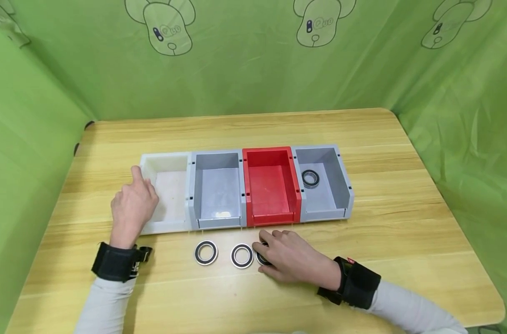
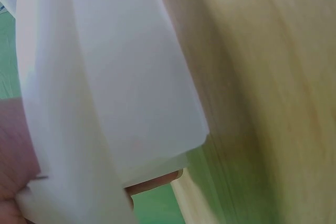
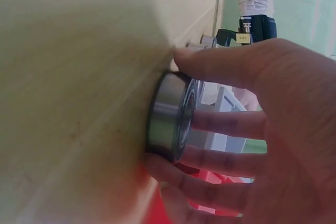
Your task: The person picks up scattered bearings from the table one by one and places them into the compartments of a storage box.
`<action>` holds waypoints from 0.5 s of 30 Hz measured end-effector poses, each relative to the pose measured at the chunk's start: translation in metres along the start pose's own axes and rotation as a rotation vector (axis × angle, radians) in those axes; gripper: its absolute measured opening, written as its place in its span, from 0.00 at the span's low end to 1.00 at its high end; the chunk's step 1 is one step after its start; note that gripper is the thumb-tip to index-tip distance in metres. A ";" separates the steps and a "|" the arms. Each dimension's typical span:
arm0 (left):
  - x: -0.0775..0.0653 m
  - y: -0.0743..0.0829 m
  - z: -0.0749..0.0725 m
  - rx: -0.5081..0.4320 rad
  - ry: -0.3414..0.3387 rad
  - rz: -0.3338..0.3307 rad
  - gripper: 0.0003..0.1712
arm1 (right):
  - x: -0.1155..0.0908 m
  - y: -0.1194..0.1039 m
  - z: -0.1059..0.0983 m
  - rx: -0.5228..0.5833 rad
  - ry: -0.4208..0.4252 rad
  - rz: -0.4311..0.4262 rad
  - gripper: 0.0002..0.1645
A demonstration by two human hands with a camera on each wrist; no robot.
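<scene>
My left hand (image 1: 133, 204) grips the left wall of the white bin (image 1: 146, 227), at the left end of a joined row. The left wrist view shows that white wall (image 2: 131, 77) close up, with part of the hand on either side. Below the red bin (image 1: 274, 221), my right hand (image 1: 290, 257) pinches a bearing (image 3: 169, 114) between thumb and fingers. This bearing rests on the table, its steel rim showing in the right wrist view; the hand covers most of it in the head view. To its left lie a second bearing (image 1: 242, 256) and a third bearing (image 1: 205, 253).
A grey bin (image 1: 218, 185) stands between the white and red ones. The right-end grey bin (image 1: 326, 195) holds one bearing (image 1: 310, 178) near its left wall. Green printed curtains (image 1: 245, 69) surround the wooden table (image 1: 403, 195) at the back and sides.
</scene>
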State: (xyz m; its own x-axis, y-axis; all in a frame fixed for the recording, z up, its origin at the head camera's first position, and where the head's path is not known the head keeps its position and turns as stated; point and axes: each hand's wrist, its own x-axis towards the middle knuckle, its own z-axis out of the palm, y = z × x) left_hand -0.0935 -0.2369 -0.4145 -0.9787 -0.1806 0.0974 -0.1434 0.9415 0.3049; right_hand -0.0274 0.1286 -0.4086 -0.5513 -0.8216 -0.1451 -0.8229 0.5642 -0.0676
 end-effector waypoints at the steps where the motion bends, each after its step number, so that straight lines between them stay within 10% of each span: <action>1: 0.000 0.000 0.000 0.000 0.000 -0.001 0.15 | 0.000 0.000 0.001 -0.002 0.006 -0.004 0.26; 15: 0.000 0.000 0.000 0.006 -0.002 -0.006 0.15 | -0.003 0.000 0.002 0.007 0.018 -0.041 0.24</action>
State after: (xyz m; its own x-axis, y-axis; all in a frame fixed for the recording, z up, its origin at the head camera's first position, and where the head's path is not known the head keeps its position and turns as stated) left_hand -0.0930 -0.2369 -0.4145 -0.9781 -0.1856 0.0937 -0.1501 0.9422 0.2994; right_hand -0.0257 0.1315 -0.4099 -0.5198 -0.8452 -0.1244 -0.8437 0.5308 -0.0804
